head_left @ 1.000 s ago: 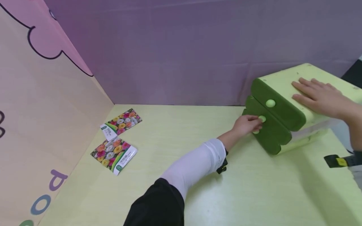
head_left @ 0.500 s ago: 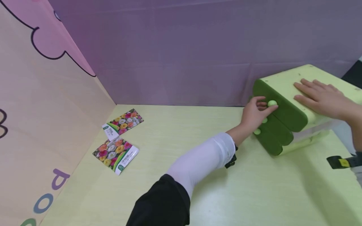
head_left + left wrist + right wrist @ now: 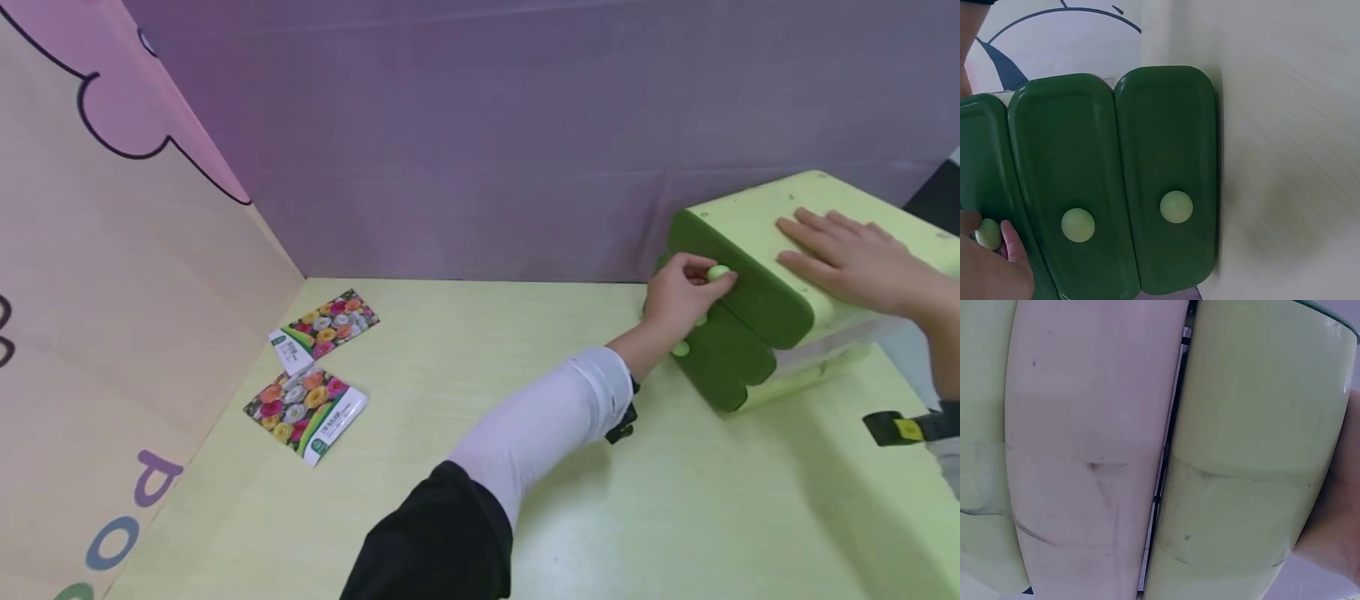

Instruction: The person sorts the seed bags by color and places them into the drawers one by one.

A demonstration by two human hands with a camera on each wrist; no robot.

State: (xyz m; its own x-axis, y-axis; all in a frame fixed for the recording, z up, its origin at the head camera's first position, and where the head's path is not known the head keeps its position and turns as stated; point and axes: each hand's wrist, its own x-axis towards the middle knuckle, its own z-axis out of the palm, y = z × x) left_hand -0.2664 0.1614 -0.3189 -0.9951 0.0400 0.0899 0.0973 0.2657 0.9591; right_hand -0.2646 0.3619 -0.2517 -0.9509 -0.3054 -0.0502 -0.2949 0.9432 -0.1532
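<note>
A small three-drawer cabinet with dark green fronts and pale green round knobs stands at the right of the table in the head view. My left hand pinches the knob of the top drawer between thumb and fingers. The left wrist view shows the same grip on the knob, beside the middle knob and the bottom knob. All the fronts look closed. Flat on the cabinet's top lies my right hand, fingers spread; the right wrist view shows the cabinet's side.
Two seed packets with flower pictures lie at the table's left, the upper packet touching or overlapping the lower packet. A purple wall panel rises behind the table, and a printed pale panel borders its left.
My left hand has moved up from the middle drawer's knob to the top drawer's knob and closed its fingers on it. The right hand stays on the cabinet's top.
</note>
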